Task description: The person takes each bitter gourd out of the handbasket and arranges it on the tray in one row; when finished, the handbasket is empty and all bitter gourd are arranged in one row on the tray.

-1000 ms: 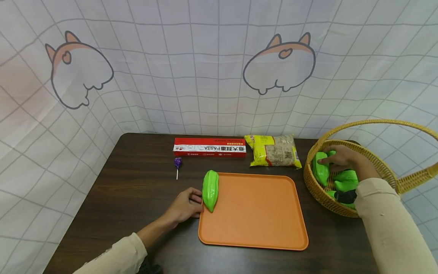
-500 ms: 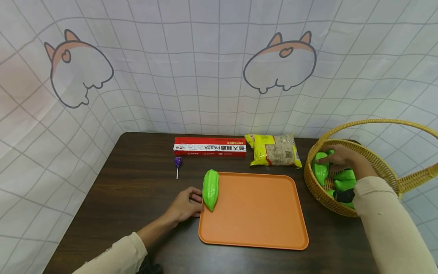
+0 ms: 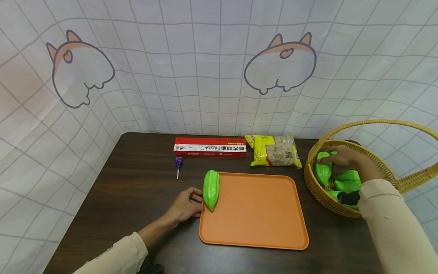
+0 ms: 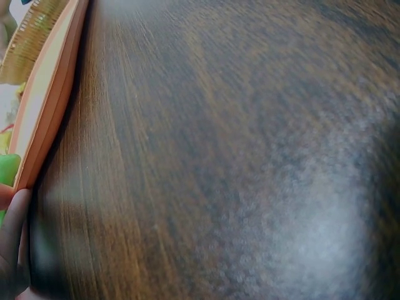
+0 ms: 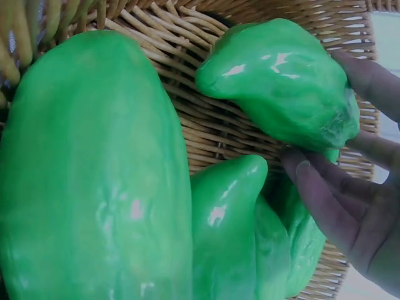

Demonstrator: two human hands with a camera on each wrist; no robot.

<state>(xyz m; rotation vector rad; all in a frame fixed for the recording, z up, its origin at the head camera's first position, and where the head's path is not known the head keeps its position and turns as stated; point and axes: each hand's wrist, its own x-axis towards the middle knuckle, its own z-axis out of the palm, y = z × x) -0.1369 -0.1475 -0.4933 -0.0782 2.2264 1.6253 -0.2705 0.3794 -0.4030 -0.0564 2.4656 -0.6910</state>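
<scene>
My left hand point(image 3: 184, 205) pinches the left rim of an orange tray point(image 3: 260, 213); in the left wrist view a finger point(image 4: 12, 234) presses against the tray's edge point(image 4: 50, 106). Beside that hand, a glossy green ridged star fruit point(image 3: 211, 190) lies along the tray's left side. Over on the right, my right hand point(image 3: 345, 158) reaches into a wicker basket point(image 3: 313, 192) and grips another green star fruit point(image 3: 322, 171). The right wrist view has thumb and fingers on opposite sides of this star fruit point(image 5: 287, 81). Several more green fruits point(image 5: 94, 175) lie under and beside it.
Behind the tray lie a red pasta box point(image 3: 210, 147) and a yellow bag point(image 3: 275, 151). A purple lollipop point(image 3: 178, 163) is at the tray's back left. The basket's tall handle point(image 3: 376, 122) arches above its right side. A patterned curtain point(image 3: 219, 76) hangs behind the table.
My right hand and the star fruit in its grip have shifted slightly to the right inside the basket. The left hand and the tray stay in place.
</scene>
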